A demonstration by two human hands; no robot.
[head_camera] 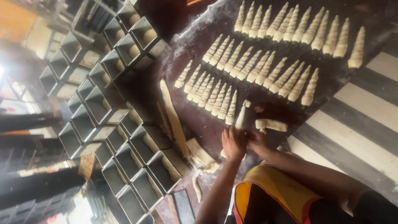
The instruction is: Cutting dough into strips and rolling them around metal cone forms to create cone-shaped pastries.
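Note:
My left hand (233, 143) and my right hand (259, 142) are close together over a dark, floured table (199, 33). Both grip the wide end of a pale dough-wrapped cone (241, 117) whose tip points away from me. A short strip of dough (271, 124) lies just right of the cone, near my right hand. Beyond my hands, several finished dough cones (248, 66) lie in three slanted rows. Long flat dough strips (174, 120) lie to the left of my left hand.
Several rectangular metal loaf tins (137, 161), some with dough in them, are packed together along the left. A surface with dark and white stripes (356, 124) runs along the right. A yellow and orange vest (273, 195) shows at the bottom.

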